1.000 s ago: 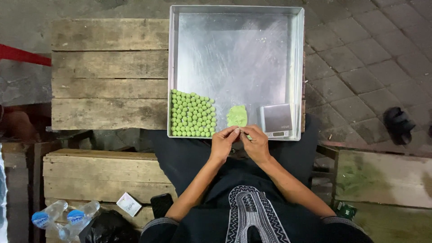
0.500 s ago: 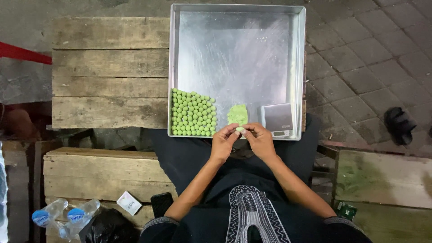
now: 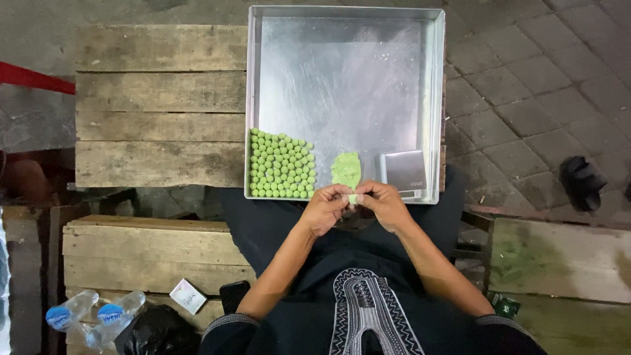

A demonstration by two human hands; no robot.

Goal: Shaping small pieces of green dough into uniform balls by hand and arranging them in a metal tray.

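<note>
A square metal tray (image 3: 345, 79) rests on my lap and a wooden bench. Its near left corner holds several rows of small green dough balls (image 3: 281, 164). A flat lump of green dough (image 3: 346, 169) lies beside them, with a small silver scale (image 3: 403, 172) to its right. My left hand (image 3: 326, 207) and my right hand (image 3: 384, 202) meet at the tray's near edge. Together their fingertips pinch a small piece of green dough (image 3: 353, 197).
A wooden slat bench (image 3: 161, 105) extends left of the tray. Lower left are two plastic bottles (image 3: 92, 315), a black bag (image 3: 158, 332), a small box (image 3: 187, 296) and a dark phone (image 3: 233, 294). A black sandal (image 3: 582, 181) lies on the paving at right.
My hands stay at the tray's near edge, working the small dough piece between the fingertips. They have shifted slightly closer together; the tray and dough balls are unchanged.
</note>
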